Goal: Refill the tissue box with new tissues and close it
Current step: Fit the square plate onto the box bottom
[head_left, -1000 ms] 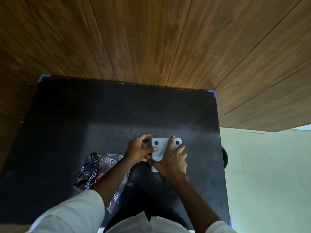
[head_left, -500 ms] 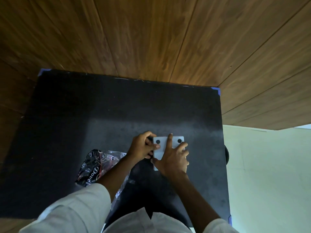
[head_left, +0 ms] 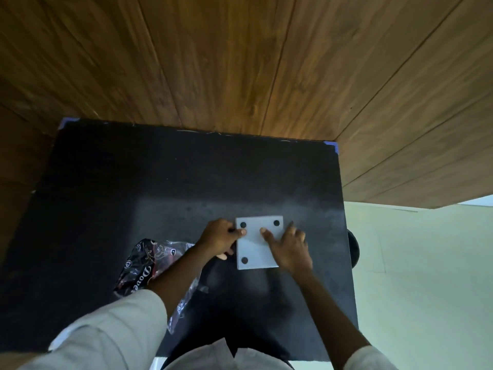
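Note:
A white square tissue box (head_left: 256, 247) lies on the black table (head_left: 160, 188) with a flat face up, three black round dots showing on it. My left hand (head_left: 220, 237) grips its left edge, thumb pressed on top near the upper left dot. My right hand (head_left: 289, 247) lies over the right side, thumb on the top face and fingers spread over the right edge. The box's opening and any tissues are hidden from view.
A crumpled clear and black plastic wrapper (head_left: 145, 265) lies left of the box, partly under my left forearm. A dark round object (head_left: 354, 247) pokes out past the table's right edge. Wood-panelled walls stand behind the table, with pale floor to the right.
My right hand has slid to the right off the middle of the box, uncovering more of the white face and a third dot. My left hand stays on the left edge.

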